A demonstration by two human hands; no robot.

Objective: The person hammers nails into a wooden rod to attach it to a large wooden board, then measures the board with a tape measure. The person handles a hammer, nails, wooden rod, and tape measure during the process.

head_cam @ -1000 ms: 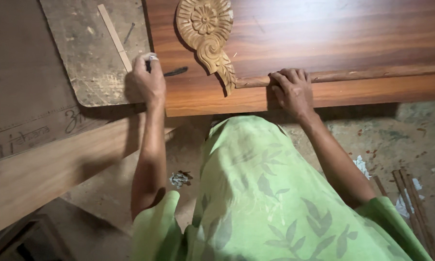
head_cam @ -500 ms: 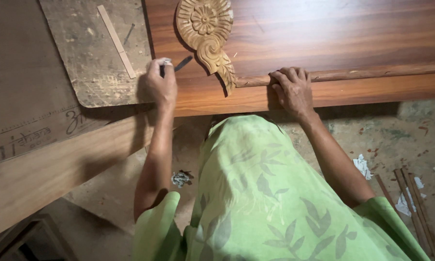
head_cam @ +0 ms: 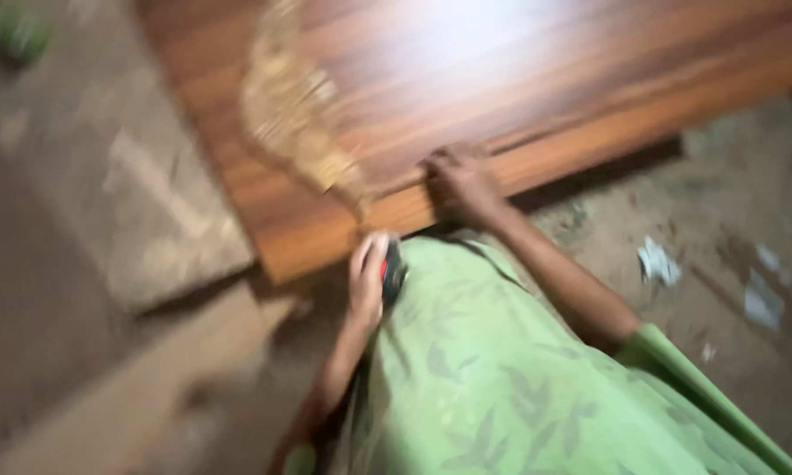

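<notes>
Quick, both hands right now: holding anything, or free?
Left hand: closed on a small dark tool with a red spot.
Right hand: fingers pressed on the wooden panel's edge, holding nothing visible.

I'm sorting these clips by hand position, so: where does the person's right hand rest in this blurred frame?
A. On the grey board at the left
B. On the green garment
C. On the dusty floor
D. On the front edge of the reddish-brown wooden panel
D: the right hand lies on the front edge of the wooden panel, beside the carved ornament.
</notes>
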